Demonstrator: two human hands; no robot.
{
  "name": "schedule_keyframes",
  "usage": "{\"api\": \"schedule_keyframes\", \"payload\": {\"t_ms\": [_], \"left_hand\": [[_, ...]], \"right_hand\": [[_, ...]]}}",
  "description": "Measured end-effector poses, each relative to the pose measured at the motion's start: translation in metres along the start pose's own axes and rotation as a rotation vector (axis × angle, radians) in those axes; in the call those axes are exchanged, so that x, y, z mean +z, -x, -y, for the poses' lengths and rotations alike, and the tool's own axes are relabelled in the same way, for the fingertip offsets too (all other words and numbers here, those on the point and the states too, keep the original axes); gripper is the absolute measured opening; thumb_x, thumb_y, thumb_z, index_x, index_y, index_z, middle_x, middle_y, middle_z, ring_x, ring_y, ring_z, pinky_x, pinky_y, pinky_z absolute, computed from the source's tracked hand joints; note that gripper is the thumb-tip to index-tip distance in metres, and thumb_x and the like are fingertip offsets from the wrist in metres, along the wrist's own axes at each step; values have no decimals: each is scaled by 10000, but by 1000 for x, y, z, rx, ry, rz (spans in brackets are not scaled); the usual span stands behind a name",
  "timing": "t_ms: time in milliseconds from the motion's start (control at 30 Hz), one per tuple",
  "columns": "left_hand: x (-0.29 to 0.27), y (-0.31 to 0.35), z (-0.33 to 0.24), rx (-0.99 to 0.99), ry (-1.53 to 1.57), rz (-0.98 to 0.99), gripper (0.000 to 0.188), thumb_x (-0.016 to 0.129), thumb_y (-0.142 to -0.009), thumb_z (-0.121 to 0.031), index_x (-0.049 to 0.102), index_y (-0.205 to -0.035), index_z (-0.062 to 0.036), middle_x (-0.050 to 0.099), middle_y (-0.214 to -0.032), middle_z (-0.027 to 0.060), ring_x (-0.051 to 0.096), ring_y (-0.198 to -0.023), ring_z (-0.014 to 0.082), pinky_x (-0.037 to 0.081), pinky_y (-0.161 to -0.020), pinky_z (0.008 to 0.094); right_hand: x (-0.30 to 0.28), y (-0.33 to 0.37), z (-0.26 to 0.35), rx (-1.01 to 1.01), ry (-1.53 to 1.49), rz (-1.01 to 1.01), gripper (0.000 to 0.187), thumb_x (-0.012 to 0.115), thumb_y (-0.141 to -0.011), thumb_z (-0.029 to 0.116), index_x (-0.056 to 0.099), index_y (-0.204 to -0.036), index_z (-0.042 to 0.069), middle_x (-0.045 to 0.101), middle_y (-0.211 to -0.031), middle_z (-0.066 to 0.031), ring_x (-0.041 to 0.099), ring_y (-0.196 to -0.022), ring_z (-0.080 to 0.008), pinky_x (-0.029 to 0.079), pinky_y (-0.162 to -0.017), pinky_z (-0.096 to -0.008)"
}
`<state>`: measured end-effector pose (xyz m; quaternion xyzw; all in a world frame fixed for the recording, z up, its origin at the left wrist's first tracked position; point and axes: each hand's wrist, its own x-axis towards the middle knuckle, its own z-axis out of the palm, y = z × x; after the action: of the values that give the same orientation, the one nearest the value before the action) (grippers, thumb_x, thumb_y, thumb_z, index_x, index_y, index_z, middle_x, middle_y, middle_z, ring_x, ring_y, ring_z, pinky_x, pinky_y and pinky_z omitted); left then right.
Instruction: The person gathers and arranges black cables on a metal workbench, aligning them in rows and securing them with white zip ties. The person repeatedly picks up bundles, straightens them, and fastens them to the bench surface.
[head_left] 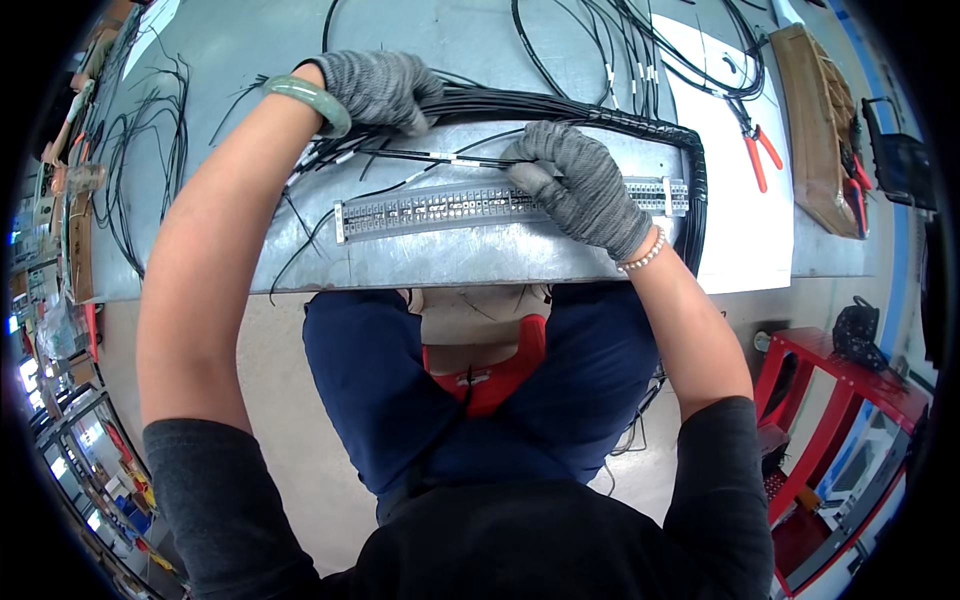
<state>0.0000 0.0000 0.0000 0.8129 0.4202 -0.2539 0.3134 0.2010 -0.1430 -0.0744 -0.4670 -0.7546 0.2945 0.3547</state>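
A thick bundle of black wires (pixel 560 106) runs across the metal table and bends down at the right, where it is wrapped in black sleeving. My left hand (pixel 376 92), in a grey knit glove, is closed over the left part of this bundle, fingers curled around its strands. My right hand (pixel 578 185), gloved alike, pinches a few black wires with white labels (pixel 445 158) split off below the bundle. Under those wires lies a long grey terminal strip (pixel 430 212), its right part partly covered by my right hand.
Loose black wires (pixel 170 150) spread at the far left. More coiled wires (pixel 745 80) lie at the upper right near red-handled pliers (pixel 755 160) on white paper (pixel 745 240). A wooden box (pixel 815 130) stands at the right edge. Below, a red metal stand (pixel 830 350) is on the floor.
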Motion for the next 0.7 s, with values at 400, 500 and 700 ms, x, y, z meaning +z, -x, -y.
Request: {"api": "schedule_keyframes", "payload": {"t_ms": [400, 500, 700], "left_hand": [[11, -6, 46, -25, 171, -10, 406, 732, -758, -198, 625, -1108, -22, 667, -1006, 105, 612, -964, 201, 454, -918, 307], [18, 1, 48, 136, 390, -190, 330, 694, -824, -217, 622, -1085, -29, 651, -958, 60, 594, -949, 179, 450, -906, 315], [7, 37, 54, 462, 910, -300, 514, 464, -952, -439, 511, -1266, -34, 611, -1133, 95, 589, -992, 143, 490, -869, 299]], "right_hand": [[-21, -1, -41, 218, -1746, -654, 353, 504, -949, 276, 469, -652, 89, 447, -608, -49, 477, -647, -225, 433, -942, -502], [-20, -1, -40, 230, -1685, -720, 368, 519, -948, 329, 479, -671, 90, 447, -607, -43, 472, -640, -219, 439, -935, -502], [-5, -3, -29, 176, -759, -515, 500, 561, -880, 536, 604, -837, 40, 619, -763, -49, 587, -718, -160, 529, -730, -346]]}}
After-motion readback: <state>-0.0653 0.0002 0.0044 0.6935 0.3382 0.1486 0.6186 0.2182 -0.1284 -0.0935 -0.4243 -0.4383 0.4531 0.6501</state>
